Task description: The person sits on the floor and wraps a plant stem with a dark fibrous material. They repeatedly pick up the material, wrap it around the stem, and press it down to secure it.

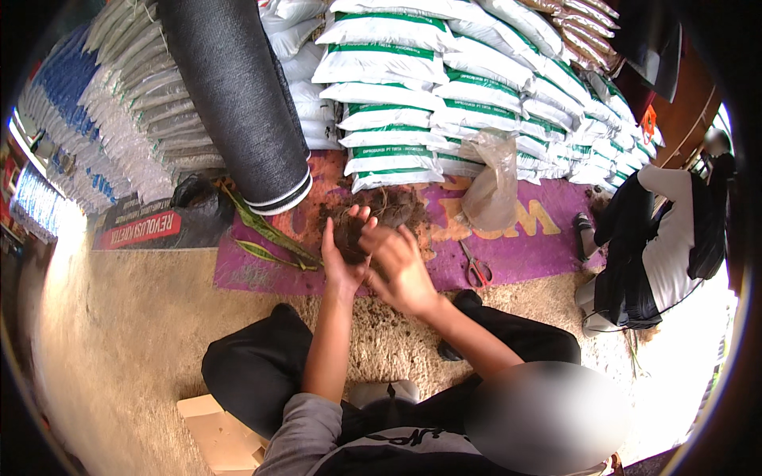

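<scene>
My left hand point(344, 254) is cupped round a dark clump of soil point(351, 232), its fingertips curled up. My right hand point(397, 270) is over the clump's right side, fingers bent and blurred by motion, so I cannot tell what they grip. Loose soil and thin roots point(397, 208) lie just behind my hands on the purple printed mat point(524, 262). Long green leaves with yellow edges point(270, 231) rest to the left. Red-handled scissors point(479, 271) lie to the right, below a crumpled translucent plastic bag point(487, 186).
Stacked white-and-green sacks point(389, 67) line the back, with a large black roll point(230, 95) leaning at left beside more bundles point(143, 95). A black bag point(196, 196) sits on the left. Another person point(659, 230) crouches at right. Flattened cardboard point(214, 428) lies at lower left.
</scene>
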Available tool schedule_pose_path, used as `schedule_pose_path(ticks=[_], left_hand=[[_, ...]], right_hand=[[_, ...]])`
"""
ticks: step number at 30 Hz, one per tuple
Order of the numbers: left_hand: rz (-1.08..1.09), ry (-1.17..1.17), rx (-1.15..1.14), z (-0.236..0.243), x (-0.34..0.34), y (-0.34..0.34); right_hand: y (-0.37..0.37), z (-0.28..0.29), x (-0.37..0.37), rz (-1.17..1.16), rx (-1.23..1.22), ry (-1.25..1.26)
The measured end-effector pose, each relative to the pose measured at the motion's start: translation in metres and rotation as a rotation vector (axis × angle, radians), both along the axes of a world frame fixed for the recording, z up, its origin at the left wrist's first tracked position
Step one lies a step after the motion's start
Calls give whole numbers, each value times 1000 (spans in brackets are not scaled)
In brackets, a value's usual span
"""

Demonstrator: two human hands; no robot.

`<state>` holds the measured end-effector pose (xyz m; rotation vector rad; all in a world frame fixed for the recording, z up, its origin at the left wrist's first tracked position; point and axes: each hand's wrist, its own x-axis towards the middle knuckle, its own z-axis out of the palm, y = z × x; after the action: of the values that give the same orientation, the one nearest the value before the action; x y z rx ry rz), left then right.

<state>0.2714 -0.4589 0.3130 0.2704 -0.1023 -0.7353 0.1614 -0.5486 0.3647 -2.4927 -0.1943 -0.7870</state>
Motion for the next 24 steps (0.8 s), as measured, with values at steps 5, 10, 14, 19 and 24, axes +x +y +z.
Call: schedule_pose_path(ticks=[5,10,14,19,24], left_hand=[[-11,-10,78,10,-10,0],[69,28,97,6,-10,-6],[132,-10,50,-1,1,-1],[214,-38,-11,-10,14,5],[278,76,-34,-14,29,21]], right_hand=[[-8,12,5,-67,-19,-14],[1,-6,3,1,16,1],[3,-11,3,15,106,-38],[12,-5,2,145,94,-64],[16,-3,-1,253,55,-38]])
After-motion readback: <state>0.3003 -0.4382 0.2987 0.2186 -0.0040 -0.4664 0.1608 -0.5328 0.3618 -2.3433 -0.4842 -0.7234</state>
